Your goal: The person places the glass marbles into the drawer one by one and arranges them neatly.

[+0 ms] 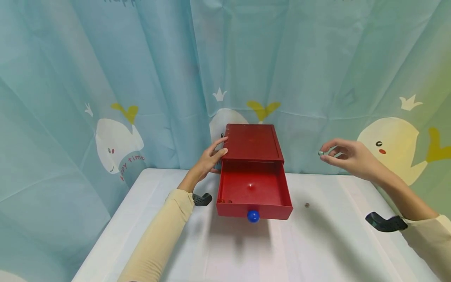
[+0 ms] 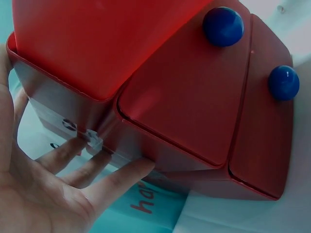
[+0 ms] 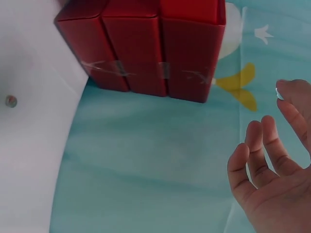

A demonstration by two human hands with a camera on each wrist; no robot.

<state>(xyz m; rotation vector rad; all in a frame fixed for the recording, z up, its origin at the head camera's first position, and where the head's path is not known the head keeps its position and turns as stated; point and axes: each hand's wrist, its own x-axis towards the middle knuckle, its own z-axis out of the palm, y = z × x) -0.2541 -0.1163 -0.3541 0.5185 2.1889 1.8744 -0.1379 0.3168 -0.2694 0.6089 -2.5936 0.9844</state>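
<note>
A red drawer box [image 1: 253,143] stands at the back of the white table [image 1: 317,250]. Its upper drawer [image 1: 251,188] is pulled out, with a blue knob [image 1: 253,216] on the front and a few small beads [image 1: 225,201] in its left front corner. My left hand [image 1: 219,152] rests against the box's left side with straight fingers [image 2: 114,177], thumb at the top edge. To the right of the box and above the table, my right hand [image 1: 327,153] pinches a small greenish bead [image 1: 321,153] between thumb and forefinger. The left wrist view shows two blue knobs [image 2: 223,25] on the drawer fronts.
Another small bead [image 1: 307,205] lies on the table right of the open drawer, also seen as a bead [image 3: 10,101] in the right wrist view. A light blue curtain [image 1: 141,78] with whale prints hangs close behind the box. Black wrist mounts [image 1: 384,222] sit on both arms.
</note>
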